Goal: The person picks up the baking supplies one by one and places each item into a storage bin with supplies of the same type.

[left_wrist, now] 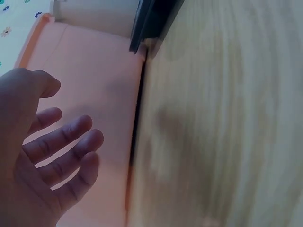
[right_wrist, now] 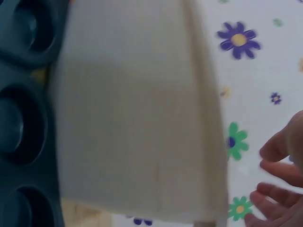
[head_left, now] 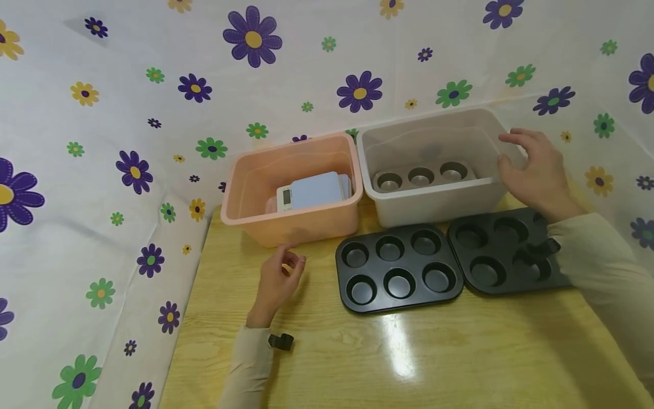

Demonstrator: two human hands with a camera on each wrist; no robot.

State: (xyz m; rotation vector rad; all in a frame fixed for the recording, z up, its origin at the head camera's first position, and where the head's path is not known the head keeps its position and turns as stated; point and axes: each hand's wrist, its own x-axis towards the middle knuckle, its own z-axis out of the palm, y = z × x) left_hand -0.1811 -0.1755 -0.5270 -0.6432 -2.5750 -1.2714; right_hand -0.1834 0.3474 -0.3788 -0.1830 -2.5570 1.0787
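Observation:
My left hand (head_left: 277, 282), fingers loosely bent and holding nothing, hovers by the front of the peach bin (head_left: 301, 226). Inside that bin lies a kitchen scale (head_left: 317, 192) with a pale blue top and a small display. At the right end of the white bin (head_left: 429, 203), my right hand (head_left: 539, 170) is raised with thumb and fingers spread apart, nothing between them. A muffin pan (head_left: 424, 177) with three cups showing sits in the white bin. In the right wrist view, the right hand's fingers (right_wrist: 274, 198) appear beyond the white bin's rim.
Two dark muffin pans lie side by side on the wooden table (head_left: 327, 363): one in the middle (head_left: 375, 274), the other at right (head_left: 480, 248), partly covered by the right forearm. A flower-patterned cloth (head_left: 306, 68) hangs behind the bins and along the left.

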